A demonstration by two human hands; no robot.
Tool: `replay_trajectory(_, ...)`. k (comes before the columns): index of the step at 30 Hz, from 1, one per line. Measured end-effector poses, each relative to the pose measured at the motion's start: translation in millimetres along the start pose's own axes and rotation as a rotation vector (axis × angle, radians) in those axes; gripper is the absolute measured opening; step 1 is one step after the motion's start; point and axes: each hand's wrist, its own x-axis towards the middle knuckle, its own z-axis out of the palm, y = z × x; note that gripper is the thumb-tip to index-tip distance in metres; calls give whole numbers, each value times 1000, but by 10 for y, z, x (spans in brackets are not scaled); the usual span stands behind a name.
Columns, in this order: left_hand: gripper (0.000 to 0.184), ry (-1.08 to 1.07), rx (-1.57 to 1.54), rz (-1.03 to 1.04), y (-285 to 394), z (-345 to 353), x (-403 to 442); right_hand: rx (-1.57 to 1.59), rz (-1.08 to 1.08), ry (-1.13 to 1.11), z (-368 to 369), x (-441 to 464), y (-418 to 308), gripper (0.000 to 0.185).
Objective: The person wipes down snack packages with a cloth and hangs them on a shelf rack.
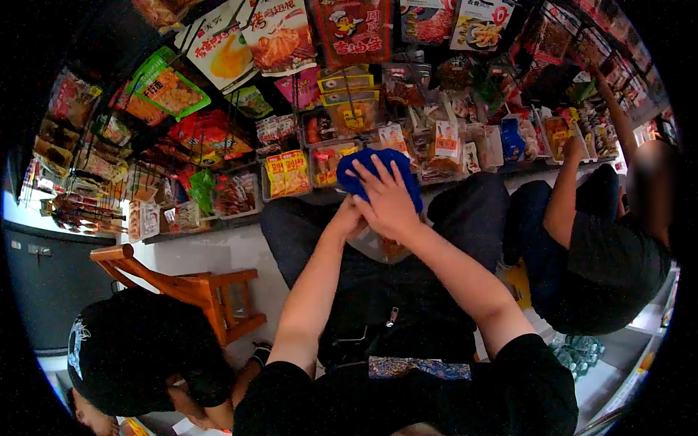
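My right hand (385,196) lies flat on a blue cloth (408,171), its fingers spread over the fabric. Close against its wrist is my left hand (350,219), with the fingers curled at the edge of a clear plastic container (372,247) between my knees. Something reddish-brown shows through the container's near part. The cloth and both hands hide most of the container. What lies under the cloth cannot be seen.
Ahead, a shelf holds bins of packaged snacks, including yellow packets (287,174); larger bags (280,36) hang above. On the right a seated person (611,247) reaches toward the shelf. A wooden chair (218,294) and another bent-over person (145,356) are on the left.
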Motion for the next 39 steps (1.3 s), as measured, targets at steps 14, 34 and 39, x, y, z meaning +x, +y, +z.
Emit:
replay_trajectory(14, 64, -168, 5, -91, -7, -64, 77, 89, 235, 89, 125, -26, 187, 50)
replay_trajectory(34, 54, -228, 121, -47, -13, -23, 77, 247, 336, 94, 158, -25, 430, 50)
replay_trajectory(39, 43, 6, 251, -211, 95, 82, -12, 87, 32, 40, 98, -104, -41, 47)
